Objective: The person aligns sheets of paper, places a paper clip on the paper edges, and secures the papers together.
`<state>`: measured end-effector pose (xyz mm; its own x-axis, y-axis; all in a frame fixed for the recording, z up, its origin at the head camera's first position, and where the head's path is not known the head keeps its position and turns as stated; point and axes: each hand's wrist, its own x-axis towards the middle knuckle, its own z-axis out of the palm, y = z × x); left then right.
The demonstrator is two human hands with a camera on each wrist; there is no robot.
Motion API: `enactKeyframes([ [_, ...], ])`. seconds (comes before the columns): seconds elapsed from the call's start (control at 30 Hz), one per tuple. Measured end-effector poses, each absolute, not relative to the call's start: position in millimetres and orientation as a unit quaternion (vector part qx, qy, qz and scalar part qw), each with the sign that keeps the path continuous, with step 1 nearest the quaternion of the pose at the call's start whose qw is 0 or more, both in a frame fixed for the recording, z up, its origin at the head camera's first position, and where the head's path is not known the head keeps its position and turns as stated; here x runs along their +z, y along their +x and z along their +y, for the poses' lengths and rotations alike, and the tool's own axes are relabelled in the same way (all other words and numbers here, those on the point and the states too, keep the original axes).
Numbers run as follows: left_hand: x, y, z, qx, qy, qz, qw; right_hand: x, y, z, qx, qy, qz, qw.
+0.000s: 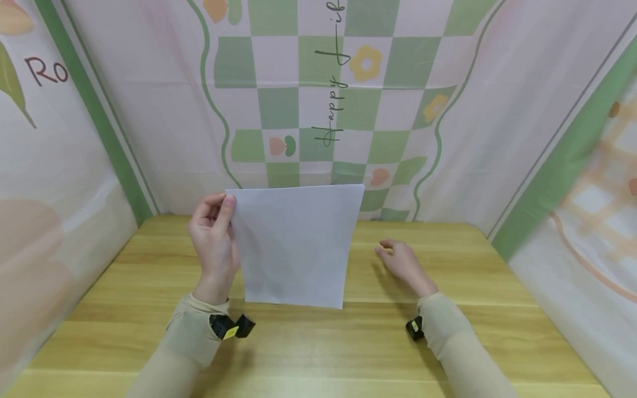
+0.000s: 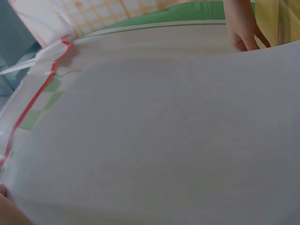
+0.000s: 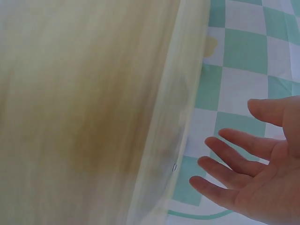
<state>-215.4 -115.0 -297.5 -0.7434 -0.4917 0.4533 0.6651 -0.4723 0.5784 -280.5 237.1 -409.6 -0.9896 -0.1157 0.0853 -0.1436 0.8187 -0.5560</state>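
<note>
Evenly smooth, four-sided paper (image 1: 297, 247) pinched in left hand (image 1: 215, 237); wood-grained table (image 1: 318, 354) below

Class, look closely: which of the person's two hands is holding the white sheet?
The left hand: it pinches the white sheet at its upper-left corner in the head view. The right hand is apart from it, holding nothing.

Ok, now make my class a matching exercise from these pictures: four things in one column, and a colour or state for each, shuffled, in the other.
Things:
1. sheet of paper
2. left hand
3. right hand
4. table

Colours and states:
A. holding nothing, fingers apart
B. yellowish, with wood grain
C. plain white on the side facing the head camera
D. pinching an upper corner

Right pairs: 1-C, 2-D, 3-A, 4-B
</note>
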Motion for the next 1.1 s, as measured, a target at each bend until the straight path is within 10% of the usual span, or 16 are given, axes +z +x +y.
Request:
enactKeyframes([
  [1.1, -299, -216, -115, -0.850, -0.114, -0.383, 0.342, -411, -283, 253, 0.226, 0.055, -0.972, -0.046],
])
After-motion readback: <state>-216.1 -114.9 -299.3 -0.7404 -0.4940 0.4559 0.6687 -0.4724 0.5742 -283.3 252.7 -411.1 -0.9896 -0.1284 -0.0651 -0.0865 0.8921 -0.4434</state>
